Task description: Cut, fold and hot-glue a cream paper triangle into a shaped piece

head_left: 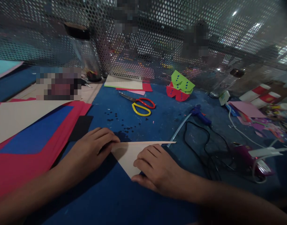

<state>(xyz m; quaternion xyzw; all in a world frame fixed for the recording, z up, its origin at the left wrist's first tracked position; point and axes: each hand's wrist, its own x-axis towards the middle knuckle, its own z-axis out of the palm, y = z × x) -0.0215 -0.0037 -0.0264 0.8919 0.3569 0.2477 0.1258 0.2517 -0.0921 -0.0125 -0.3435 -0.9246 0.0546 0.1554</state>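
A pale sheet of paper (127, 159), folded to a triangle with a narrow folded strip along its far edge, lies on the blue table in front of me. My left hand (98, 142) pinches its left corner, fingertips pressed together there. My right hand (157, 170) holds the paper's right part down with curled fingers, the thumb at the near corner. Beyond the hands lie scissors (142, 106) with one red and one yellow handle. Small black paper dots (127, 128) are scattered between the scissors and the paper.
At left are stacked red sheets (28, 168) and a blue sheet (37, 131). Green and red paper cutouts (179, 87) stand near the perforated metal panel (157, 40). A blue glue gun (201, 115) with a black cord and a magenta device (254, 161) lie at right. A tall jar (83, 53) stands back left.
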